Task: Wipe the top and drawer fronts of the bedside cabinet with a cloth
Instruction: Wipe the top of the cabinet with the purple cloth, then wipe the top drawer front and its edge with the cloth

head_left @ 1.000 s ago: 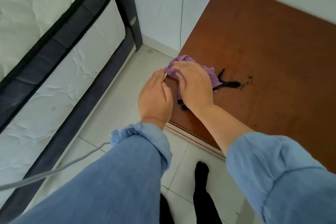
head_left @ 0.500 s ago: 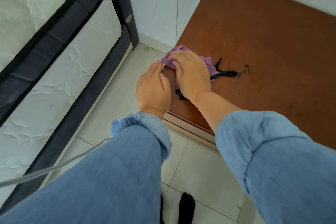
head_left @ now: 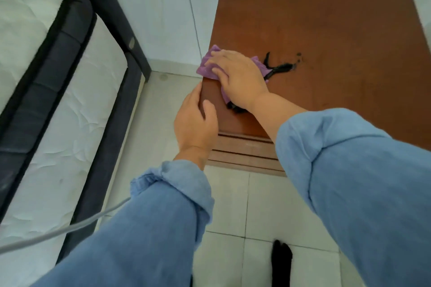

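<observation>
A: Where's the purple cloth (head_left: 211,66) from my seat?

B: On the bedside cabinet top (head_left: 326,30), at its left edge, bunched flat under the right hand (head_left: 238,78).

A: How will it handle?

B: I judge it soft, light and limp. It'll crumple, so a flat palm on its middle looks better than a pinch at 1 corner. The right fingers lie spread and straight, pressing it down.

A: And the left hand (head_left: 194,121)?

B: Resting on the cabinet's left edge near the front corner, fingers straight, holding nothing.

A: Anything nearby?

B: A black smear (head_left: 281,68) just beside the cloth, drawer fronts (head_left: 245,149) below, a charger cable (head_left: 195,23) alongside.
</observation>
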`<state>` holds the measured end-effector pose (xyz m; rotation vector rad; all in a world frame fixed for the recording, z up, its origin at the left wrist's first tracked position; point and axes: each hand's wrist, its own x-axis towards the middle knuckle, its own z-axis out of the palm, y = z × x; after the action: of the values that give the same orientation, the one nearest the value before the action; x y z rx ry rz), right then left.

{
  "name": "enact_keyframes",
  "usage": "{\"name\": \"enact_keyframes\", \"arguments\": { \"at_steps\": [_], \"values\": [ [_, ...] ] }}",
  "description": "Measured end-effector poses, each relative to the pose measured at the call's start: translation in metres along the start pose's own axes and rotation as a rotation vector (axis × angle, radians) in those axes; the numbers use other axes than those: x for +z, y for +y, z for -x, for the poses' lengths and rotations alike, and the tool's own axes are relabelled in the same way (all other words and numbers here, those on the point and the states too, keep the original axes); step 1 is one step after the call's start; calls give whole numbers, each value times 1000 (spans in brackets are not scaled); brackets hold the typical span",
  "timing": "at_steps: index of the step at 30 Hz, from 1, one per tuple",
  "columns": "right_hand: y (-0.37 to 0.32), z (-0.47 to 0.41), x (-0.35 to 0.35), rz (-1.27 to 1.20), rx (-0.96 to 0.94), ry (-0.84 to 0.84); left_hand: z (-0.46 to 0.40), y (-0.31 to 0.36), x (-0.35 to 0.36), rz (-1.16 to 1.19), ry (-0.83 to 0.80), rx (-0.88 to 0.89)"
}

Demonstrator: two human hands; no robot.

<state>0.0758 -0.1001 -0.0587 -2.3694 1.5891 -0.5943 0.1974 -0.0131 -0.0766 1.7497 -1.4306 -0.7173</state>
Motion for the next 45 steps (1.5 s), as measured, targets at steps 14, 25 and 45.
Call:
{"name": "enact_keyframes", "arguments": {
  "at_steps": [14,25,45],
  "values": [
    [-53,76,13,-133,130,128,28,-38,-29,-54,-215,-94],
    [-47,224,-22,-273,529,146,59,-27,-35,-82,-291,-83],
    [133,297,-42,219,300,905,63,-47,74,8,604,153]
  ]
}}
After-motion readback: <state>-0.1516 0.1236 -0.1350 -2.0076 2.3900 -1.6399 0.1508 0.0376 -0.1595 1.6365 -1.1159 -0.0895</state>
